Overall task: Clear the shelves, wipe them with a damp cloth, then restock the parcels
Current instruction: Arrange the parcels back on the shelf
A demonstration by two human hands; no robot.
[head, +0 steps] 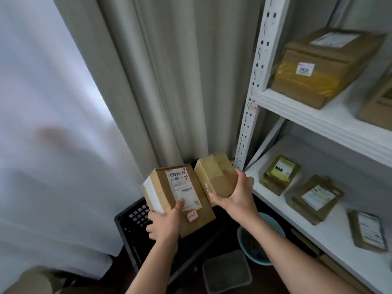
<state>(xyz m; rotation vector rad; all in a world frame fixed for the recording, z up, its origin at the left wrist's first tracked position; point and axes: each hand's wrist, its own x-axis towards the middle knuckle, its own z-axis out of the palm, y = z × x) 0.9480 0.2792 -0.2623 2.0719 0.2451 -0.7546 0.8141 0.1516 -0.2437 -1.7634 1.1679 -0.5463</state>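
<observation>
Head view: left hand [164, 224] grips labelled box [178, 198], right hand [237, 196] grips plain box [216, 179], both over crate [131, 221], beside shelf [318, 225]. Cardboard looks stiff, prob. light; hold by sides, w/ thumb on top.

White shelf unit [331, 124]: two boxes [318, 68] on the upper board, three flat parcels [314, 198] below.

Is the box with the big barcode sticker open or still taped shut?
Shut. The labelled box in the left hand has its flaps flat and closed, with the shipping label lying unbroken across the top.
</observation>
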